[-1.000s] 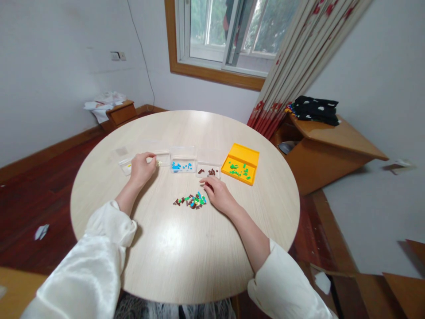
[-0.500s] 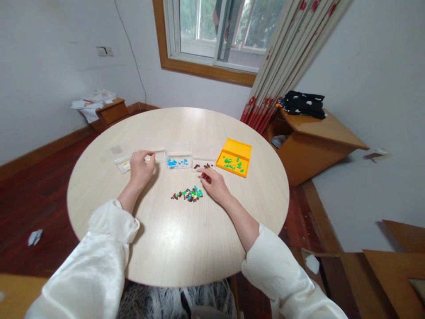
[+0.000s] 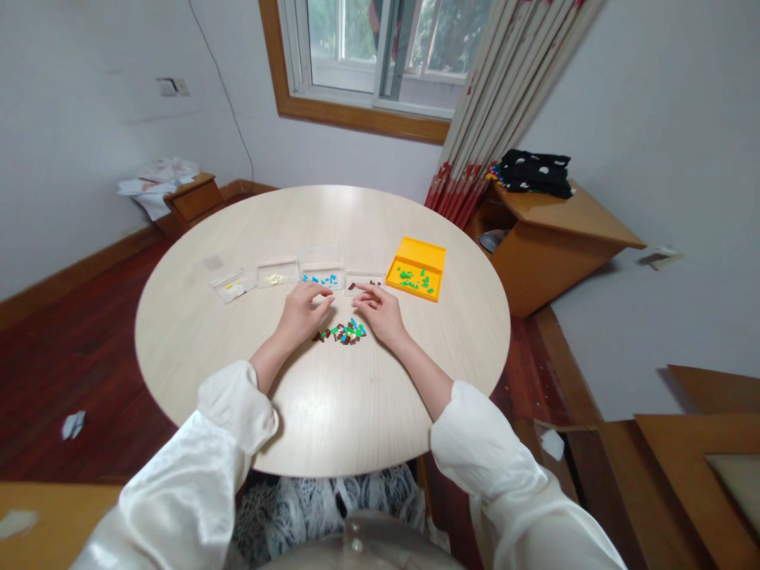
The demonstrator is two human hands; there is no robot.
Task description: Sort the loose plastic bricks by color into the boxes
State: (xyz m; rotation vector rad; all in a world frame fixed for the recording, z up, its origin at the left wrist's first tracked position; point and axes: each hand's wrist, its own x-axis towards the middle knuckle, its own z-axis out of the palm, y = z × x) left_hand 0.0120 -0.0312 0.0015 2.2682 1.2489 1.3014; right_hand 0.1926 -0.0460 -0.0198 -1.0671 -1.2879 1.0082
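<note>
A small mixed pile of building bricks [image 3: 347, 332] in brown, green, blue and pale colours lies on the round table [image 3: 332, 419]. My left hand [image 3: 302, 310] hovers at the pile's left, thumb and fingers apart, with nothing visible between them. Opposite it, my right hand [image 3: 381, 313] is held with fingers loosely stretched towards the box of brown bricks [image 3: 373, 276], which it partly hides; no brick shows in its grasp. Just beyond my left fingers stands a clear box of blue bricks [image 3: 324, 280].
Left of these stand a clear box of pale bricks [image 3: 276, 273] and a clear container with yellow and white pieces [image 3: 233, 286]. An open yellow case [image 3: 416, 265] holds green bricks at the right. Behind the table are a window and a curtain [image 3: 475, 111].
My left hand has moved right, from the box of pale bricks to beside the pile, and its fingers have parted. My right hand's fingers have opened a little. The view has shifted slightly.
</note>
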